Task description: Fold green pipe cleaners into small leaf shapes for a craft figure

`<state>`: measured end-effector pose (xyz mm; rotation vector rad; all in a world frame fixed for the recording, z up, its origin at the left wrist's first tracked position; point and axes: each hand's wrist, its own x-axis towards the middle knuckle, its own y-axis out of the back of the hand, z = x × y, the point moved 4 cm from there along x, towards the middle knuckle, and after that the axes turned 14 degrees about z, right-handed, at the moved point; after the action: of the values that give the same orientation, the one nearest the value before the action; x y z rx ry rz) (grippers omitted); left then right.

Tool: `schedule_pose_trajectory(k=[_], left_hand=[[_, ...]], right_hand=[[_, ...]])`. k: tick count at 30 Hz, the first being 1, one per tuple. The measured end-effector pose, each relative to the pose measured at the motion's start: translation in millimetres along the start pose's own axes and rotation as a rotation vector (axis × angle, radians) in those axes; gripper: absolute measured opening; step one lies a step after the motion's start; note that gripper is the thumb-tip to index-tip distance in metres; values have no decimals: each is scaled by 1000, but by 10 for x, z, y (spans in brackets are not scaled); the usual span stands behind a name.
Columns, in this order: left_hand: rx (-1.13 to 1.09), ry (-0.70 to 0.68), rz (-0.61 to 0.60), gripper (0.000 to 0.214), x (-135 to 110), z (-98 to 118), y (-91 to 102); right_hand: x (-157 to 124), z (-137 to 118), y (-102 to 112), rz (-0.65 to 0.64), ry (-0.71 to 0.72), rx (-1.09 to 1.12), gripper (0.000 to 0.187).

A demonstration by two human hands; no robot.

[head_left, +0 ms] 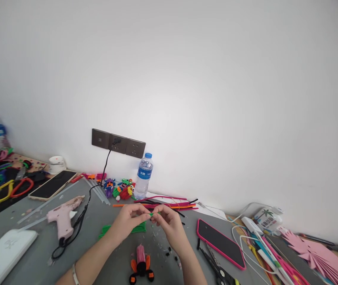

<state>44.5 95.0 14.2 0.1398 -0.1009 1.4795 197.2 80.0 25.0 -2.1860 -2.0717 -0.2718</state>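
Both my hands meet above the grey mat, fingertips close together. My left hand (131,218) and my right hand (169,221) each pinch a small green piece (151,214) that looks like pipe cleaner; the fingers hide most of it. Behind my left wrist lies a bundle of green pipe cleaners (139,227). Below the hands, near the front edge of the view, rests a small pink, orange and black pipe-cleaner figure (140,257). Red, orange and black pipe cleaners (183,206) lie just past my fingers.
A pink glue gun (63,217) with a black cord lies left, beside a white box-shaped device (6,253) and a phone (52,185). Right are a pink-cased phone (220,243) and black scissors (218,269). A water bottle (144,178) and small figures (119,189) stand by the wall.
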Motion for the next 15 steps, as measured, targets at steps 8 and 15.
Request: schedule_pose_trajectory(k=[8,15], left_hand=[[-114,171,161,33,-19,-85,-6],[15,-54,189,23,27,-30,42]], right_hand=[[26,88,-51,140,36,80,28],[16,18,-34,178,149,-117,22]])
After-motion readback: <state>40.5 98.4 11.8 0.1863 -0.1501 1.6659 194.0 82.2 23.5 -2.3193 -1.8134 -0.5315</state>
